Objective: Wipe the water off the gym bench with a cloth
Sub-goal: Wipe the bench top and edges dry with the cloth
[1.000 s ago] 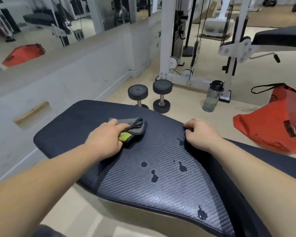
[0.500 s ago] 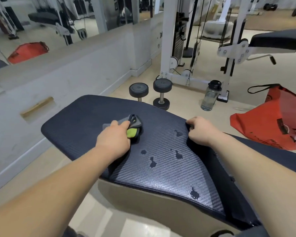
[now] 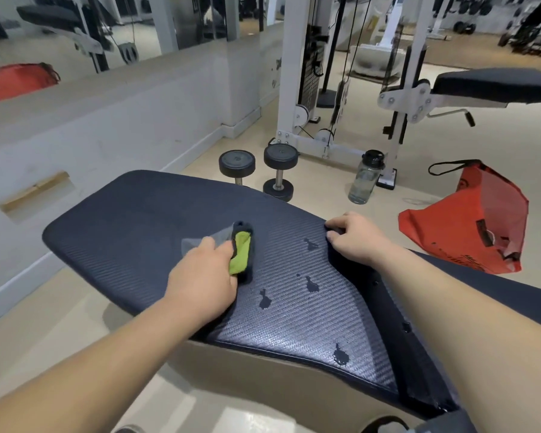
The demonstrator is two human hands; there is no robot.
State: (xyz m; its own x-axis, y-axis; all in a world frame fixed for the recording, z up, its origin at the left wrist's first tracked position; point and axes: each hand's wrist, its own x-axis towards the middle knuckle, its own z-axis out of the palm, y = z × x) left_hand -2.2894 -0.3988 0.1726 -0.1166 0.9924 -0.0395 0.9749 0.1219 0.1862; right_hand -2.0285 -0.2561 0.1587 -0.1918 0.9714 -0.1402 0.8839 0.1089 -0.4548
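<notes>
The dark textured gym bench pad (image 3: 144,220) fills the middle of the view. My left hand (image 3: 203,276) presses a folded grey and lime-green cloth (image 3: 241,253) onto the pad near its centre. Several dark water spots lie to the right of the cloth: one spot (image 3: 265,300) just below it, another (image 3: 311,284) beside that, one (image 3: 310,244) near my right hand and one (image 3: 341,356) at the near edge. My right hand (image 3: 355,239) grips the pad's right edge, fingers curled over it.
Two black dumbbells (image 3: 278,173) and a clear water bottle (image 3: 366,178) stand on the floor beyond the bench. A red bag (image 3: 469,223) lies at the right. A white cable machine (image 3: 297,89) and another bench (image 3: 494,85) stand behind. A low wall with mirrors runs along the left.
My left hand has dragged the cloth toward me and slightly right, closer to the water spots. The cloth has bunched, showing more green. My right hand stays on the pad's edge.
</notes>
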